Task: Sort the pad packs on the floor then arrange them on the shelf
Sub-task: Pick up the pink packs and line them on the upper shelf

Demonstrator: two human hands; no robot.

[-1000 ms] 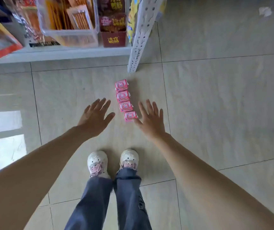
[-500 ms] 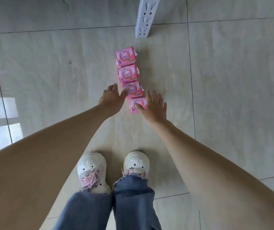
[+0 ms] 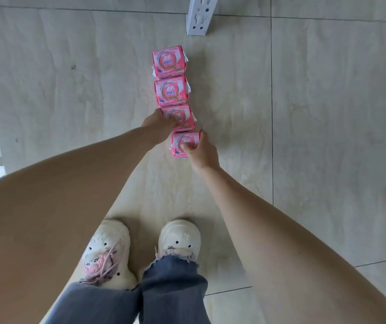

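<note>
While my right hand (image 3: 200,152) grips the nearest pad pack (image 3: 183,144), my left hand (image 3: 158,126) clasps the next pack (image 3: 179,116), two more packs (image 3: 170,76) lying beyond.

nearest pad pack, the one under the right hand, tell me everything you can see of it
The nearest pad pack is a small pink soft-plastic pack with a white ringed logo and a crimped side seam. It lies flat on the tiled floor, last in a row of four, beside the third pack. The right hand pinches it, thumb on its face.

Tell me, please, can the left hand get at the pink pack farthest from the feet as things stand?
Probably yes. The left hand is on the third pack; the farthest pack lies uncovered on the floor beyond it, with nothing above it.
</note>
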